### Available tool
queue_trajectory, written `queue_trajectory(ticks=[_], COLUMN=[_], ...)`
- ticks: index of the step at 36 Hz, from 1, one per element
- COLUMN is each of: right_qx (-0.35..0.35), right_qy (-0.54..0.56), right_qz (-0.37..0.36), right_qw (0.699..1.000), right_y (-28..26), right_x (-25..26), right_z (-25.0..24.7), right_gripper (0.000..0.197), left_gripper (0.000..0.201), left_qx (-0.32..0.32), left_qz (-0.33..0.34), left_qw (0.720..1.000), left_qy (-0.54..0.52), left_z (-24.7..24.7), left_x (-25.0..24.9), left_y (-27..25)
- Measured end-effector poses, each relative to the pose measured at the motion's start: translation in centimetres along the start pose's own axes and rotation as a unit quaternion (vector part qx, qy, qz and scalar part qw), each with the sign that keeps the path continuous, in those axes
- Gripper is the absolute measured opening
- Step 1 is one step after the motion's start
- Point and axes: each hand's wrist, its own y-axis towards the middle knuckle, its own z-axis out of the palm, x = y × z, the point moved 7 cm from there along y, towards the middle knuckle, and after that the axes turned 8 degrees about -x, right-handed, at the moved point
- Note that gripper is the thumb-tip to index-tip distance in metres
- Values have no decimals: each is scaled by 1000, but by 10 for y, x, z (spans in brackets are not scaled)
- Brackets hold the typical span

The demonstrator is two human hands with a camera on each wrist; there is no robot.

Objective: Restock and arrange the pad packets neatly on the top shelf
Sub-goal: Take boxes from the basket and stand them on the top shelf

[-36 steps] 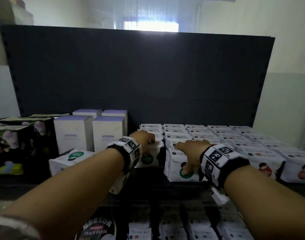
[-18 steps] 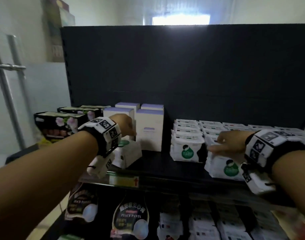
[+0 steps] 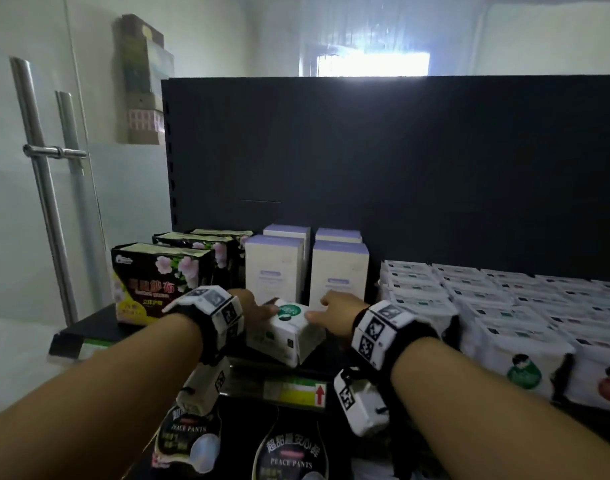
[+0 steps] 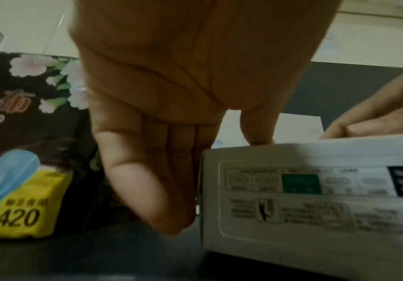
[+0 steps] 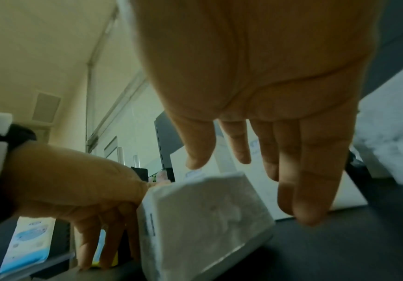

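Note:
A loose white pad packet (image 3: 285, 332) with a green round mark lies askew on the black top shelf (image 3: 89, 327), in front of the lavender-topped boxes. My left hand (image 3: 255, 308) stands at its left end. In the left wrist view its straight fingers (image 4: 162, 180) point down along that end of the packet (image 4: 316, 199), and the thumb touches the top edge. My right hand (image 3: 333, 308) reaches over the right side with its thumb on top. The right wrist view shows its fingers (image 5: 311, 180) straight and spread above the packet (image 5: 203, 218). Rows of white packets (image 3: 504, 306) fill the shelf's right part.
Two rows of lavender-topped boxes (image 3: 338, 271) stand just behind the hands. Black floral packs (image 3: 161, 278) sit at the shelf's left end. Dark "Peace Pants" packs (image 3: 289, 455) hang below the price rail (image 3: 296, 393). Metal door handles (image 3: 47, 168) stand far left.
My right hand left the front packet of the right-hand rows and came over to the loose packet. My left hand moved earlier from a row packet to it. The head view swung left.

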Motion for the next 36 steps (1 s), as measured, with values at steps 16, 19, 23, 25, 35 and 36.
queue_trajectory(ticks=[16, 19, 23, 25, 35, 36], right_qx=[-27, -54, -74, -108, -163, -164], right_qy=[231, 346, 570, 640, 572, 504], right_qz=[67, 83, 151, 156, 119, 115], right_qw=[970, 933, 805, 745, 795, 840], right_y=[1, -6, -20, -25, -57, -61], right_x=[-18, -32, -54, -65, -143, -153], right_z=[-10, -22, -33, -44, -114, -120], right_gripper=[38, 50, 58, 60, 58, 60], left_gripper=[75, 93, 94, 83, 102, 102], left_qx=[-76, -113, -204, -216, -106, -102], left_qz=[63, 96, 124, 138, 292, 287], left_qw=[961, 908, 836, 811, 793, 804], left_qy=[-259, -392, -493, -525, -524, -510], left_z=[-46, -63, -83, -86, -89, -89], left_x=[-51, -71, -102, -124, -227, -230], left_y=[-31, -36, -47, -53, -86, -85])
